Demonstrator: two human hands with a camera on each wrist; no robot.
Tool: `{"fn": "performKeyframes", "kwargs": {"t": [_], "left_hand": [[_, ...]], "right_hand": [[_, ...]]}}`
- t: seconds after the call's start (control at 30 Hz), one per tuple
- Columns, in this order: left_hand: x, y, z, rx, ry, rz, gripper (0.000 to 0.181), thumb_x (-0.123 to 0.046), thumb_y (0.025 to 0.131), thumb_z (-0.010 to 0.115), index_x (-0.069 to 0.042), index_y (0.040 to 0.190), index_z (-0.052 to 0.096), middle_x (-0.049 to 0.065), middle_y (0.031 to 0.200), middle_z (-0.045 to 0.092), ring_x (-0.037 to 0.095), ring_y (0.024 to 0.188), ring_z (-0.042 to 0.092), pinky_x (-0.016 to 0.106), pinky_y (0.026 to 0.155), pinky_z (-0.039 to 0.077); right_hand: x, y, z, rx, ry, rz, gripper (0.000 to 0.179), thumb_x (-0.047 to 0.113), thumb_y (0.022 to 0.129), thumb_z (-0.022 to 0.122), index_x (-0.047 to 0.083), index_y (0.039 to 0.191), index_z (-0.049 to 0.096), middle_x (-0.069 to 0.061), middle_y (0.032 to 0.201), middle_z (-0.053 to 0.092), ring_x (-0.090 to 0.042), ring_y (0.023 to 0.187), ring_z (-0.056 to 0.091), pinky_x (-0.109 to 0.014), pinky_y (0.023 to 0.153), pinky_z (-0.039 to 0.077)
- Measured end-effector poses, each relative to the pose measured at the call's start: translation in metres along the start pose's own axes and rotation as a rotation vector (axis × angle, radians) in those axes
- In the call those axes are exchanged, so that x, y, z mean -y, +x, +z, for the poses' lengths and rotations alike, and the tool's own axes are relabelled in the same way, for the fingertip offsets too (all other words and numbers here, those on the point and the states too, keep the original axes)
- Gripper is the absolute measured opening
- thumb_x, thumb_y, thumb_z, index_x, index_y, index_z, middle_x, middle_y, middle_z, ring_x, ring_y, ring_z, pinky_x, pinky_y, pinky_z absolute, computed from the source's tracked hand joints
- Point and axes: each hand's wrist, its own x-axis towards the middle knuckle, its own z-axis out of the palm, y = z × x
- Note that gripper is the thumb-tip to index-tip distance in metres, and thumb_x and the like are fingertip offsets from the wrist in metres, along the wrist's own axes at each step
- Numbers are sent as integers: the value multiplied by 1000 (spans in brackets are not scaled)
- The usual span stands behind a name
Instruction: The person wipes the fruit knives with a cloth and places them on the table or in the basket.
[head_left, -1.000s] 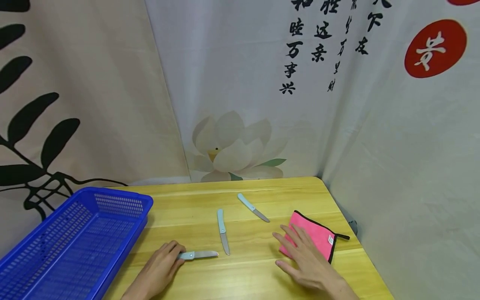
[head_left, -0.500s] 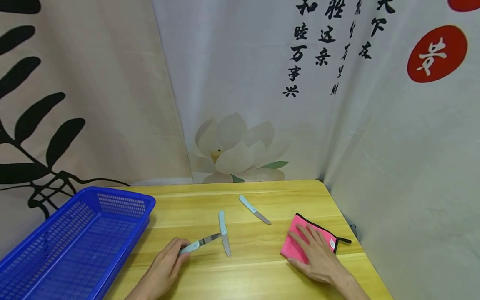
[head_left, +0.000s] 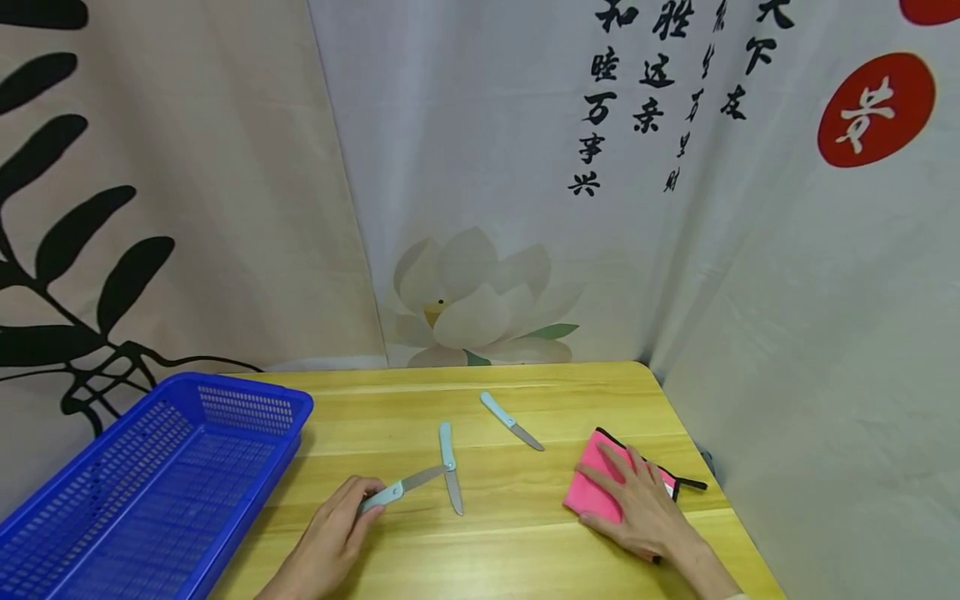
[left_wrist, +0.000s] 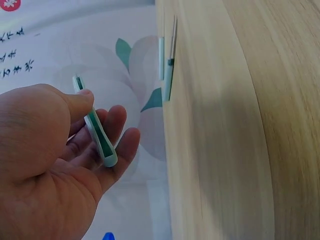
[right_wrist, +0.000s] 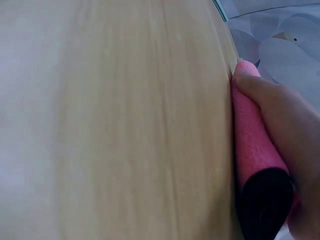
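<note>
grip (head_left: pixel 333 529) on knife (head_left: pixel 392 492), wooden table (head_left: pixel 495 542), printed curtain (head_left: pixel 480 158)

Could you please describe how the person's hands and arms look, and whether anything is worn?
The left hand and right hand are bare, with no glove or ring visible. A pale edge, possibly a cuff, shows by the right forearm.

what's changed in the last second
The left hand has turned a knife it already held partly toward the far edge of the table. The right hand has moved right and rests on the cloth. The other two knives and the basket stayed put.
</note>
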Motion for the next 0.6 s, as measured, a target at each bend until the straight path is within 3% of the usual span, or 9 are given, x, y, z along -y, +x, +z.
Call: {"fn": "performKeyframes", "kwargs": {"t": [0.17, 0.3, 0.47, 0.6], "left_hand": [[-2, 0, 0, -21, -13, 28, 34, 11, 95, 82, -9, 120, 72, -13, 103, 65, -7, 93, 58, 23, 71, 60], [-5, 0, 0, -34, -33, 30, 37, 12, 94, 82, -4, 125, 73, -12, 104, 65, -8, 90, 55, 22, 68, 54], [-9, 0, 1, -43, -80, -6, 36, 11, 96, 80, -6, 128, 74, -13, 104, 63, -7, 89, 52, 21, 67, 51], [-14, 0, 1, -37, -142, -79, 32, 7, 100, 78, -8, 128, 74, -13, 101, 63, -7, 86, 53, 21, 66, 50]], "right_hand": [[-3, 3, 0, -50, -54, 5, 66, 68, 98, 78, 38, 155, 68, -14, 171, 53, -51, 135, 61, -73, 99, 52], [-1, 5, 0, -64, -53, 29, 63, 67, 98, 79, 36, 152, 71, -16, 166, 57, -41, 122, 62, -60, 89, 52], [4, 5, 1, -112, -29, 11, 59, 57, 98, 85, 29, 149, 74, -20, 157, 62, -36, 113, 64, -54, 87, 55], [6, 4, 1, -161, -32, -30, 56, 42, 95, 90, 24, 146, 75, -20, 152, 65, -35, 111, 68, -56, 87, 61]]}}
